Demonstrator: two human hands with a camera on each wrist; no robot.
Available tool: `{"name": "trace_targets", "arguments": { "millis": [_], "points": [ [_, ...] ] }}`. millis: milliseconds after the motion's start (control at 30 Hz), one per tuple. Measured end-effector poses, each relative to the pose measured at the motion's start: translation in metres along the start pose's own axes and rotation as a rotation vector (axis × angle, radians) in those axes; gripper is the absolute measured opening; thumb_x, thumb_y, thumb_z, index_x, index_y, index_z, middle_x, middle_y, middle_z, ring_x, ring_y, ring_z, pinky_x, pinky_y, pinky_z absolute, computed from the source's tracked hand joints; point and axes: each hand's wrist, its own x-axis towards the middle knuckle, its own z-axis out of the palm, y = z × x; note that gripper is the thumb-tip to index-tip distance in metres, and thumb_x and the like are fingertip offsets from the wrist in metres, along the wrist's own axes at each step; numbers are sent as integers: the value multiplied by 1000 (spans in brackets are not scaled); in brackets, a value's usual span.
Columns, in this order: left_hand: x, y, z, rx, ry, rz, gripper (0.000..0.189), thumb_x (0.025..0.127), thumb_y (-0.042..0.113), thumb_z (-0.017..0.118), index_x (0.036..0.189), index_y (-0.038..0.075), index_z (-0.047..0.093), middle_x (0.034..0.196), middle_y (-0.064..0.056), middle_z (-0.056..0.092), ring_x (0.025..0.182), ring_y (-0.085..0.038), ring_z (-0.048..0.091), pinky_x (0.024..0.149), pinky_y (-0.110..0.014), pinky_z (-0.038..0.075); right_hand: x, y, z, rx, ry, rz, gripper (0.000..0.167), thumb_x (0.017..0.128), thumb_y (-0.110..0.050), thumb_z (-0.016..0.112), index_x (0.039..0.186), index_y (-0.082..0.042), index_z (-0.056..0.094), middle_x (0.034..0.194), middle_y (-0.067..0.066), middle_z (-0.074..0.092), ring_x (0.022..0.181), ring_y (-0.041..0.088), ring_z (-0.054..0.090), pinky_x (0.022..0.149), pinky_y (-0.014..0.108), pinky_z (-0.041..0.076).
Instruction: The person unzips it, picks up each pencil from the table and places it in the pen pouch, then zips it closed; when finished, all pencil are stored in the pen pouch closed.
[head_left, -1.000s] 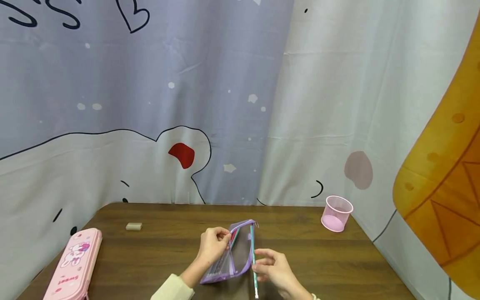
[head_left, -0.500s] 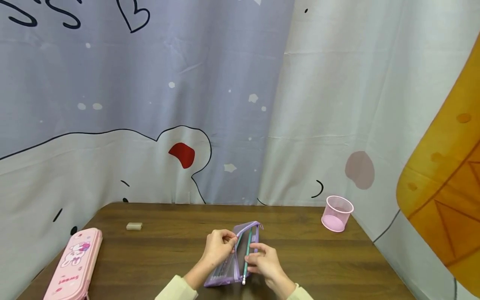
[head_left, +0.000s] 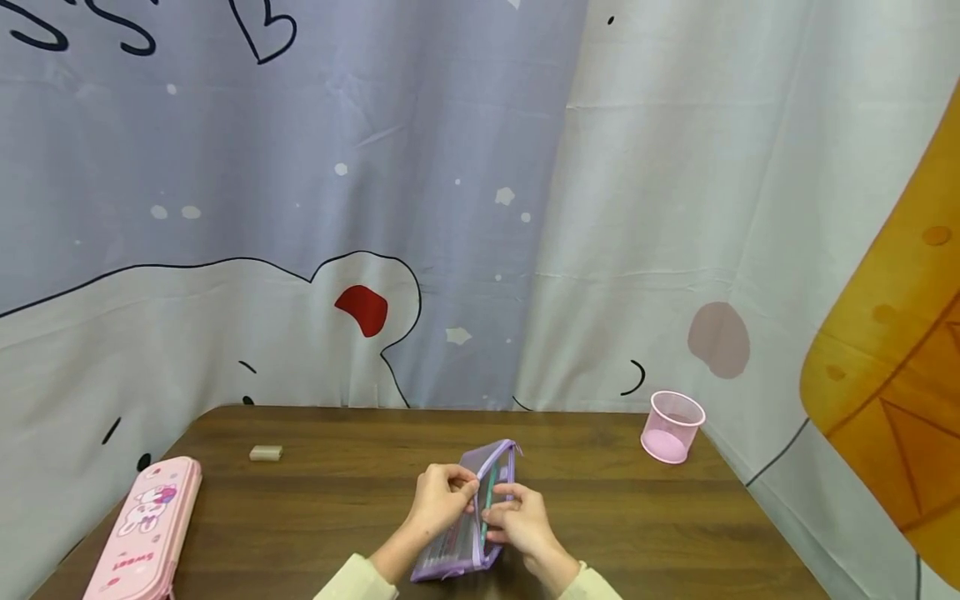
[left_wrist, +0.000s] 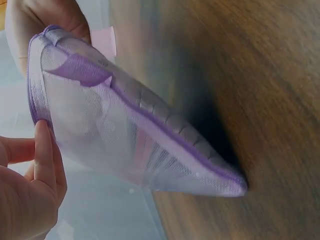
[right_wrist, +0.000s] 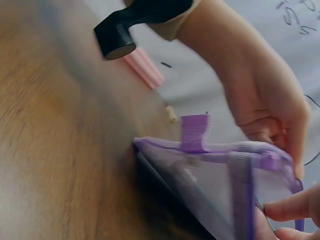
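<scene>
A see-through purple mesh pencil pouch (head_left: pixel 448 546) stands tilted on the table, its zipped mouth spread apart. My left hand (head_left: pixel 441 502) pinches the near-left edge of that mouth, with the fingertips (left_wrist: pixel 44 150) on the zip tape in the left wrist view. At the opening, my right hand (head_left: pixel 525 527) holds a teal pencil (head_left: pixel 490 490) between thumb and fingers. Most of the pencil is down between the pouch walls, partly hidden by the hand. Through the mesh (left_wrist: pixel 90 115), something reddish and striped shows near the bottom.
A pink pencil case (head_left: pixel 146 525) with a rabbit print lies at the table's left. A small beige eraser (head_left: pixel 266 452) is at the back left. At the back right stands a pink cup (head_left: pixel 672 427). Behind the wooden table (head_left: pixel 637 517) hangs a printed curtain (head_left: pixel 450 208).
My right hand has moved left with the pencil, from outside the pouch's right edge into its mouth. The pencil sits lower in the pouch. My left hand has shifted slightly right with the pouch edge.
</scene>
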Motion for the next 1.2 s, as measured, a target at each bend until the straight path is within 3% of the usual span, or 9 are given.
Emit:
{"name": "trace_targets", "arguments": {
  "millis": [167, 333, 533, 800, 967, 1200],
  "points": [
    [-1, 2, -2, -17, 2, -8, 10, 78, 0, 60, 83, -7, 63, 67, -12, 63, 49, -7, 57, 45, -15, 49, -2, 2, 6, -111, 35, -56, 47, 72, 1, 64, 114, 12, 46, 81, 12, 62, 60, 10, 61, 58, 28, 56],
    [-1, 2, -7, -6, 10, -8, 11, 78, 0, 59, 84, -8, 63, 67, -15, 63, 49, -8, 56, 44, -15, 48, -7, -2, 2, -195, 60, -123, 41, 73, -4, 65, 108, 11, 51, 90, 19, 59, 68, 13, 61, 59, 26, 55],
    [2, 2, -13, 2, 37, -14, 10, 78, 1, 60, 82, -7, 64, 67, -15, 64, 47, -6, 55, 44, -15, 48, -14, -8, -13, -204, 88, -213, 33, 74, -3, 63, 102, 12, 55, 94, 26, 60, 73, 16, 63, 60, 25, 55],
    [0, 3, -22, 40, 30, 2, 9, 76, 1, 60, 79, -6, 65, 65, -14, 63, 46, -3, 52, 41, -16, 46, -19, -7, -38, -299, 132, -222, 25, 73, -1, 63, 96, 7, 59, 91, 23, 62, 71, 11, 61, 58, 18, 53],
    [-2, 6, -27, 36, -65, 29, 9, 77, 5, 61, 79, -4, 65, 66, -12, 63, 48, -4, 51, 42, -16, 46, -22, -6, -50, -352, 168, -233, 24, 70, 0, 65, 93, 4, 61, 87, 20, 63, 69, 9, 60, 57, 16, 51],
    [-8, 14, -32, -17, -294, 61, 12, 79, 6, 61, 81, -5, 64, 65, -9, 61, 49, -5, 50, 43, -17, 46, -22, -1, -70, -542, 275, -255, 36, 65, -6, 73, 99, -4, 61, 89, 10, 65, 73, 10, 61, 66, 19, 49]
  ]
}}
